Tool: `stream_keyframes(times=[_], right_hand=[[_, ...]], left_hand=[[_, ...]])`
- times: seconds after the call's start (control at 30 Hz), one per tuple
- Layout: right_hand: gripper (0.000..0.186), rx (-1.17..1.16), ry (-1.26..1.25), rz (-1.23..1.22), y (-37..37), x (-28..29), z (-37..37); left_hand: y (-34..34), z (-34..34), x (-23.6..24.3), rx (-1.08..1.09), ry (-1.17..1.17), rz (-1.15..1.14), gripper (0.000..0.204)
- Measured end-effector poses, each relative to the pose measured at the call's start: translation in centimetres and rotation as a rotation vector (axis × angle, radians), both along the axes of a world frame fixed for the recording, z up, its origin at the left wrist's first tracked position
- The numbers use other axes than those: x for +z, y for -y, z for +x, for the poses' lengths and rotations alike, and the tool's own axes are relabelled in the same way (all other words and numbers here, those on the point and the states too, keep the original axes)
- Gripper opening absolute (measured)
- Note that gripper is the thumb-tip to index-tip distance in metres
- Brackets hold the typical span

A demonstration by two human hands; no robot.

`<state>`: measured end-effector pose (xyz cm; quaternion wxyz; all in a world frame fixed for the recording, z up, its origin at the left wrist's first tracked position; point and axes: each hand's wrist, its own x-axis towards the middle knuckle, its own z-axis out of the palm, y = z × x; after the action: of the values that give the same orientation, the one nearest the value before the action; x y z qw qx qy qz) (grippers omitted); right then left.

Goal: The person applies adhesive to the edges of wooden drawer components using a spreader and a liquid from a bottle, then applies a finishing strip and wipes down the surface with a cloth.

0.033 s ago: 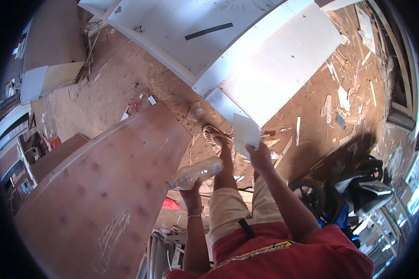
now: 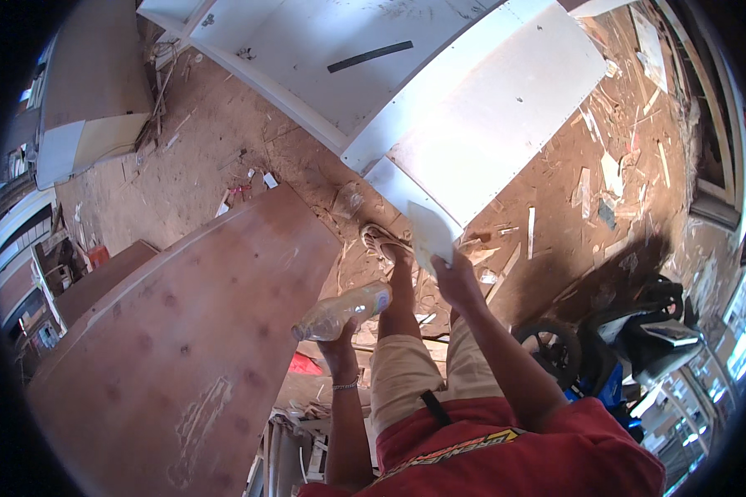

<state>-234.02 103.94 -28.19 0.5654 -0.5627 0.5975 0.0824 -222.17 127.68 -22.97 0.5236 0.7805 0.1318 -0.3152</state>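
Observation:
A clear plastic bottle (image 2: 331, 316) lies tilted in my left hand (image 2: 341, 346), its fingers wrapped round it from below. What is inside the bottle is hard to make out. My right hand (image 2: 456, 277) grips the lower end of a thin, pale flat piece (image 2: 431, 235), whose material I cannot tell. That piece stands just in front of the near corner of a white board (image 2: 506, 108). To the left of the bottle is a large reddish-brown panel (image 2: 182, 315) with dark spots.
A white open cabinet frame (image 2: 307, 83) with a dark strip (image 2: 370, 56) in it lies ahead. Wood scraps (image 2: 612, 176) litter the dirt floor on the right. A motorbike (image 2: 613, 340) stands at my right, and a brown cabinet (image 2: 99, 74) at the far left.
The pale flat piece has tilted further, its upper end swinging left as my right hand shifts slightly left. My left hand and the bottle have barely moved.

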Motion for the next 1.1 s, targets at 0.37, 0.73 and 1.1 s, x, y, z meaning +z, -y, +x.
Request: stream_keyframes(times=[0.37,0.73,1.1], right_hand=[[0.058,0.214,0.096,-0.562,-3.4,-10.4,9.9],[0.054,0.286,-0.204,-0.745,-3.1,-13.7,17.3],[0.058,0.293,-0.308,-0.742,-1.9,-16.0,18.3]], left_hand=[[-2.3,-0.1,-2.1,-0.369,-0.088,-0.014,0.090],[-4.2,1.9,-1.1,-0.479,-0.256,-0.064,0.104],[-4.4,2.5,-1.5,-0.599,-0.129,-0.004,0.101]])
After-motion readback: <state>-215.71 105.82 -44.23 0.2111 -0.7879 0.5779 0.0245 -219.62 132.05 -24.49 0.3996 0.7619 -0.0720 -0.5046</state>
